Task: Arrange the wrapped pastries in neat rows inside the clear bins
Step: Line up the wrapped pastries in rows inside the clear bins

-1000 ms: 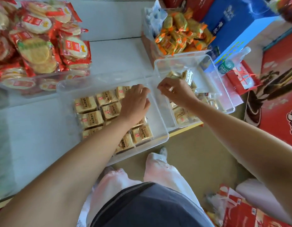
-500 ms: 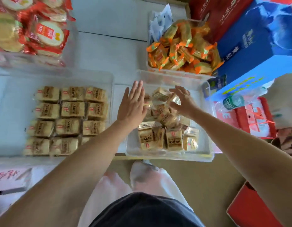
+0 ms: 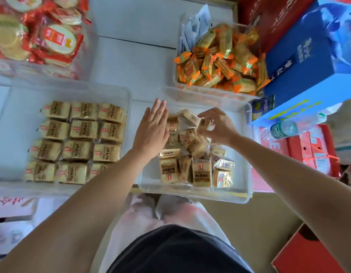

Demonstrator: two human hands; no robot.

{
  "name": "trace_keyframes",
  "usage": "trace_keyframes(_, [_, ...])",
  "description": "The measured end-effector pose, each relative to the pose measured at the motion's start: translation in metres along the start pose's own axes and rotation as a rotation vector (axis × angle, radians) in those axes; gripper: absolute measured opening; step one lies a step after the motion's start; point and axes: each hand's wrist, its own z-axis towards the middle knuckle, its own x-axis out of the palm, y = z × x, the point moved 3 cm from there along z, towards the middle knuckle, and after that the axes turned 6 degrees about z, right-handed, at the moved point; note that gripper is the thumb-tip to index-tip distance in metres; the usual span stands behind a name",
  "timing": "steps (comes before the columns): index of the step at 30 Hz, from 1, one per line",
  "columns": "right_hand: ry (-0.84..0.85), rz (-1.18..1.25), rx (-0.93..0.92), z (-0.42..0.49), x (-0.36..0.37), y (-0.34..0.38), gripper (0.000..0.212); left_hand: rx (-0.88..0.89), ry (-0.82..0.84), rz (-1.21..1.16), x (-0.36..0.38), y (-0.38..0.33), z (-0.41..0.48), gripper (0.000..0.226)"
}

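Two clear bins sit side by side on the white table. The left bin point(image 3: 5, 134) holds tan wrapped pastries point(image 3: 83, 129) laid flat in neat rows. The right bin point(image 3: 243, 154) holds a loose pile of the same pastries point(image 3: 202, 172), some standing on edge along its near side. My left hand point(image 3: 151, 131) is flat with fingers together, against the left side of the pile, holding nothing. My right hand point(image 3: 218, 127) pinches a wrapped pastry point(image 3: 190, 117) lifted above the top of the pile.
A bin of orange-wrapped biscuits point(image 3: 219, 60) stands behind the right bin. Red-wrapped rice crackers point(image 3: 38, 34) fill a bin at the back left. Blue box point(image 3: 312, 62), red boxes point(image 3: 312, 150) and a water bottle point(image 3: 284, 128) crowd the right side.
Both hands left the left bin and came over the right bin as the view swung. My right hand has raised a pastry off the pile; my left hand flattened against it.
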Motion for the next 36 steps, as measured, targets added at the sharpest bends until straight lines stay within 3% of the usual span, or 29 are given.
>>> trace_keyframes(3, [0.014, 0.092, -0.051, -0.006, -0.007, 0.033, 0.052, 0.048, 0.004, -0.025, -0.005, 0.003, -0.003, 0.057])
trace_keyframes(7, [0.298, 0.068, -0.041, -0.025, 0.02, 0.076, 0.061, 0.087, 0.035, 0.004, -0.011, 0.013, -0.012, 0.06])
trace_keyframes(10, [0.428, 0.13, 0.026, -0.038, 0.04, 0.084, 0.054, 0.077, 0.081, -0.045, -0.014, 0.019, -0.018, 0.061])
trace_keyframes(15, [0.254, 0.247, 0.11, -0.035, 0.036, 0.08, 0.029, 0.074, 0.077, -0.061, -0.015, 0.021, -0.018, 0.058])
trace_keyframes(19, [0.062, 0.169, 0.178, -0.016, 0.025, 0.057, 0.036, 0.051, 0.042, -0.082, -0.012, 0.024, -0.007, 0.057])
trace_keyframes(26, [0.055, 0.124, 0.303, 0.023, 0.047, 0.022, 0.064, 0.014, 0.007, -0.131, -0.001, 0.023, 0.006, 0.061])
trace_keyframes(31, [-0.005, 0.063, 0.276, 0.04, 0.06, 0.011, 0.05, 0.015, 0.012, -0.131, 0.0, 0.024, 0.007, 0.062])
trace_keyframes(36, [-0.036, 0.148, 0.216, 0.038, 0.045, 0.02, 0.033, 0.044, 0.031, -0.08, 0.0, 0.026, 0.009, 0.064])
